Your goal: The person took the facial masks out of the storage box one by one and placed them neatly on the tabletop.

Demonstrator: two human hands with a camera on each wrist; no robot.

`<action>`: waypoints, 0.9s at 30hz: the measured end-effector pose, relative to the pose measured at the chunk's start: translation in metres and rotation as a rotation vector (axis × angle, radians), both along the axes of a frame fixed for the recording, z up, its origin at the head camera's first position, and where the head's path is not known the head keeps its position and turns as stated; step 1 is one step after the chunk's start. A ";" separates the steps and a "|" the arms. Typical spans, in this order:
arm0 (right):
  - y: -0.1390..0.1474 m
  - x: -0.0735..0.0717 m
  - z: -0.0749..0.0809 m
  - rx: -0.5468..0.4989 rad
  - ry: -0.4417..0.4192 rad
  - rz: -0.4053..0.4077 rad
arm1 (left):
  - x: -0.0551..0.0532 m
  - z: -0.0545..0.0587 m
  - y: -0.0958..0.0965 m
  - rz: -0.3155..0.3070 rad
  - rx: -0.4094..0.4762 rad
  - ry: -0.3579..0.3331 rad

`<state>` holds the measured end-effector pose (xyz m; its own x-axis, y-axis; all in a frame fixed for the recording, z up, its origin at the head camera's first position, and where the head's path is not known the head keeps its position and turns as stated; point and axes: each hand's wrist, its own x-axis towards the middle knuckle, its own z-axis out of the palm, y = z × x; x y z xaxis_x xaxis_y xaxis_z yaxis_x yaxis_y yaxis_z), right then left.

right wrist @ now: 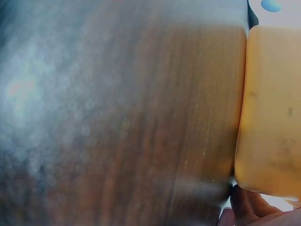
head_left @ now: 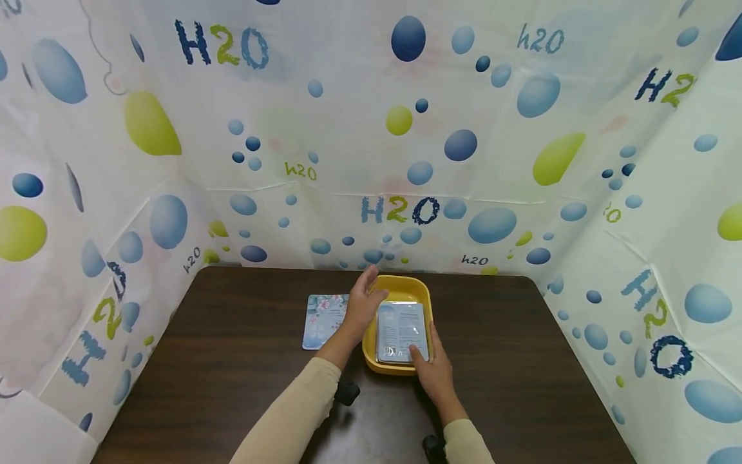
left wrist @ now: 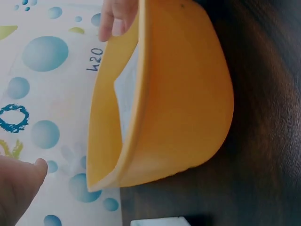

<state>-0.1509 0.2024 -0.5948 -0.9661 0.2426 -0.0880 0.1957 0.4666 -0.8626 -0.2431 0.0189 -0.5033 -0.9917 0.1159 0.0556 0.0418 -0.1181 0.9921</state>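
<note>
A yellow plastic basin (head_left: pixel 398 370) stands on the table with a shiny, pale blue flat packet (head_left: pixel 401 332) printed with fine text lying in it. My right hand (head_left: pixel 436 374) grips the basin's near right side, its thumb inside over the packet's corner and its fingers along the outer wall. My left hand (head_left: pixel 364 304) is raised over the basin's left rim, fingers extended and holding nothing. Left of the basin lies a pale blue card (head_left: pixel 324 317) with pink flowers, partly covered by my left forearm. In the right wrist view, fingers (right wrist: pixel 251 205) show at the basin wall (right wrist: pixel 273 108).
The dark wood-grain table (head_left: pixel 249 361) extends to both sides of the basin. A white sheet (head_left: pixel 324 64) with blue and green drops and H2O lettering rises behind and at both sides. A white object (head_left: pixel 40 428) shows at the lower left corner.
</note>
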 end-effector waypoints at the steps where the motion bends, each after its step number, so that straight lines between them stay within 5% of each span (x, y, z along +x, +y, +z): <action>1: 0.000 0.000 0.000 -0.001 0.002 -0.003 | 0.000 -0.001 0.002 -0.004 0.003 -0.014; 19: -0.001 0.003 0.000 -0.034 0.043 -0.013 | -0.002 -0.039 0.017 -0.087 0.114 -0.159; 27: 0.000 0.002 0.000 -0.034 0.033 -0.018 | -0.006 -0.044 0.020 -0.083 0.000 -0.181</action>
